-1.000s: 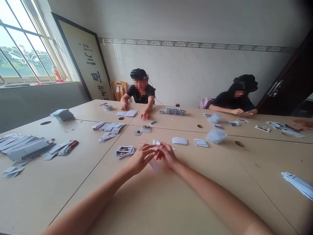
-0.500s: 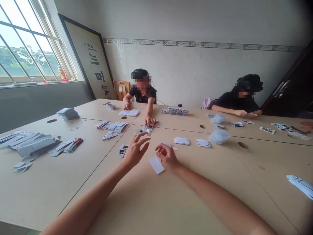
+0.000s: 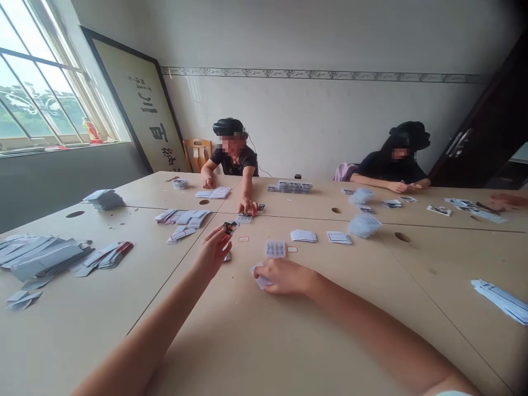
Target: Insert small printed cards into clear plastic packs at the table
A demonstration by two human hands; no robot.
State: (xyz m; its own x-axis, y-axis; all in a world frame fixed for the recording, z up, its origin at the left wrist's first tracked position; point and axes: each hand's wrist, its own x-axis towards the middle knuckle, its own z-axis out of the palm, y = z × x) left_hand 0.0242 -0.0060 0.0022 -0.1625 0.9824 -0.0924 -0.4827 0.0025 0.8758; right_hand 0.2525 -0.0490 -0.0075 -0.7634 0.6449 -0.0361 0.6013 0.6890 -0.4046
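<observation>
Picking up, seemingly: left hand (image 3: pixel 214 252) pinching a dark printed piece (image 3: pixel 231 226) above the worktop (image 3: pixel 239 341), right hand (image 3: pixel 284 276) curling its fingers over a white card (image 3: pixel 261 281) there, grip unclear, next probably needing a firm pinch

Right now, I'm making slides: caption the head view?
Left hand holding a dark printed card, right hand on a white card.

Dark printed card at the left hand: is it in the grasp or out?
In: the left hand grips the dark printed card, which juts out past the grip.
</observation>
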